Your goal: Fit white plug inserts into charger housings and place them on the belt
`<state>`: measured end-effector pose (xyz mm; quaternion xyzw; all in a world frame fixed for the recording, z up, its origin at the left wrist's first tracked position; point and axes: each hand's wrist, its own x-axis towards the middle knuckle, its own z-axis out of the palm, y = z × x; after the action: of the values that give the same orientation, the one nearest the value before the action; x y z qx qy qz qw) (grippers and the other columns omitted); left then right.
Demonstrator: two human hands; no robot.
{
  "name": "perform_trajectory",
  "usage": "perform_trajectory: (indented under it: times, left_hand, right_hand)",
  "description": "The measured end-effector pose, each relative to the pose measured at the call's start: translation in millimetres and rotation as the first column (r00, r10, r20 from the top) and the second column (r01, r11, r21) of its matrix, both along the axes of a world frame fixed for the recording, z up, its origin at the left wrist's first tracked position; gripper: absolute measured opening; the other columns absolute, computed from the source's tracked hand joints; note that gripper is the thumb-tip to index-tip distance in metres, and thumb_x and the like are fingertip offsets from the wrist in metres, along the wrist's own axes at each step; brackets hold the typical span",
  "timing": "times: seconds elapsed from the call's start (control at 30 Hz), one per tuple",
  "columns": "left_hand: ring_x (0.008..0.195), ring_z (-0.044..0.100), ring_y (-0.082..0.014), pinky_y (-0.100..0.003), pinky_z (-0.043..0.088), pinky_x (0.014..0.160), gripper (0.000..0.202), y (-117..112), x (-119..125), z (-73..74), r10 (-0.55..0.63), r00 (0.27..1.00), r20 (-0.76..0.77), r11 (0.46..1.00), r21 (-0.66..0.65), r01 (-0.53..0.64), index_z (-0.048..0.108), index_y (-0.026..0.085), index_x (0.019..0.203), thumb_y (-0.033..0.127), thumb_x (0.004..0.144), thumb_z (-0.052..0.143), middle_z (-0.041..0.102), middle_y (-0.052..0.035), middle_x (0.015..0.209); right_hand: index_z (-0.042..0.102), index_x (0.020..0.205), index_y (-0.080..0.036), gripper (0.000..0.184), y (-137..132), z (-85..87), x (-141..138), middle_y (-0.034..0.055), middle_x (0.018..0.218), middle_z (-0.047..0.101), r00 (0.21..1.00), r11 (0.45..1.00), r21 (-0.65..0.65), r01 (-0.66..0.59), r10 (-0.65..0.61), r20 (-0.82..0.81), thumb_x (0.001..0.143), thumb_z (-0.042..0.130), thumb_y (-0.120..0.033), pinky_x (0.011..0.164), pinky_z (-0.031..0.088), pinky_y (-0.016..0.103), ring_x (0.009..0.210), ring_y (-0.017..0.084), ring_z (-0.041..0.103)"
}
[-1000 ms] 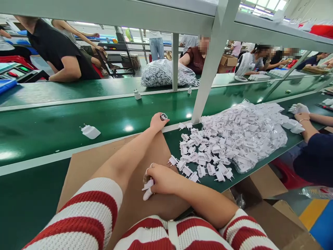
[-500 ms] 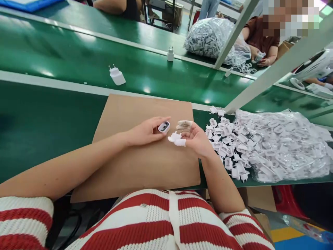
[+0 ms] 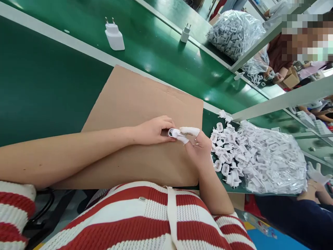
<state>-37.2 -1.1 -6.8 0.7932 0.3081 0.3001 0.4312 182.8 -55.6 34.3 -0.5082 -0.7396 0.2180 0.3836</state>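
Observation:
My left hand (image 3: 153, 130) is closed around a small white charger body (image 3: 172, 132), held over the brown cardboard sheet (image 3: 130, 100). My right hand (image 3: 197, 146), with white finger cots on its fingertips, pinches a white plug piece (image 3: 179, 134) against the open end of that body. The two hands meet at the middle of the view. A heap of loose white plug pieces (image 3: 223, 146) lies just right of my right hand.
A clear bag full of white plug pieces (image 3: 270, 159) sits at the right. Two finished white chargers (image 3: 113, 35) (image 3: 185, 34) stand on the green conveyor belt (image 3: 161, 52). A second bag (image 3: 234, 31) and other people are across the belt. A grey frame post (image 3: 283, 99) crosses at right.
My left hand came back from the belt edge with the charger body. My right hand rose with a plug piece, and the two parts now touch. The view tilted downward.

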Motion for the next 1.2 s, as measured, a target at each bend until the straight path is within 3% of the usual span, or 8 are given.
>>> perform_trajectory:
  times: [0.07,0.17,0.4,0.6,0.9,1.2]
  left_hand:
    - [0.102,0.065,-0.0263,-0.036,0.051,0.095,0.028,0,1,-1.9,0.004,1.000,0.016,1.000,0.003,-0.004,0.079,0.022,0.100,0.047,0.090,0.072,0.072,-0.0081,0.105]
    - [0.103,0.065,-0.0257,-0.035,0.051,0.096,0.027,0,2,-3.9,0.017,0.999,0.035,1.000,-0.005,-0.016,0.080,0.022,0.096,0.047,0.088,0.073,0.072,-0.0079,0.105]
    - [0.097,0.066,-0.0230,-0.032,0.053,0.093,0.028,0,2,-3.3,0.042,0.997,0.069,0.997,-0.069,-0.038,0.081,0.021,0.089,0.048,0.085,0.076,0.066,-0.0085,0.108]
    - [0.096,0.065,-0.0219,-0.031,0.052,0.092,0.027,1,2,-7.9,0.030,0.997,0.069,0.999,-0.023,-0.028,0.080,0.019,0.091,0.046,0.088,0.075,0.065,-0.0085,0.108]
    - [0.096,0.065,-0.0220,-0.033,0.051,0.091,0.024,2,1,-11.3,0.001,0.999,0.051,1.000,-0.006,0.000,0.079,0.019,0.094,0.041,0.088,0.075,0.065,-0.0092,0.108]
    - [0.092,0.064,-0.0207,-0.032,0.049,0.086,0.026,-1,3,-9.5,0.015,0.999,0.048,1.000,0.022,-0.016,0.079,0.018,0.090,0.044,0.089,0.071,0.066,-0.0087,0.102]
  right_hand:
    - [0.073,0.107,-0.029,0.011,2,-1.6,-3,0.0029,0.110,0.082,0.996,0.996,0.078,-0.042,0.036,0.083,0.098,0.068,-0.032,0.095,0.063,0.039,0.104,0.021,0.078]
    - [0.072,0.109,-0.029,0.011,6,-4.2,-6,0.0027,0.110,0.082,0.992,0.992,0.096,-0.084,0.074,0.106,0.099,0.067,-0.030,0.094,0.063,0.038,0.105,0.020,0.078]
    - [0.072,0.110,-0.030,0.015,5,-4.0,-6,0.0022,0.106,0.082,0.988,0.991,0.122,-0.050,0.031,0.153,0.099,0.063,-0.029,0.108,0.058,0.048,0.104,0.023,0.077]
    - [0.068,0.109,-0.028,0.012,8,-3.6,-8,0.0005,0.099,0.082,0.965,0.968,0.228,-0.102,0.041,0.258,0.099,0.062,-0.025,0.112,0.056,0.047,0.090,0.019,0.078]
    - [0.063,0.097,-0.026,0.014,14,10.6,-8,-0.0016,0.090,0.079,0.938,0.972,0.153,-0.176,0.119,0.325,0.092,0.058,-0.015,0.120,0.047,0.049,0.079,0.017,0.075]
    - [0.058,0.094,-0.027,0.021,12,12.9,-19,-0.0041,0.086,0.076,0.907,0.977,0.175,-0.124,0.040,0.420,0.086,0.051,-0.008,0.125,0.036,0.044,0.076,0.016,0.071]
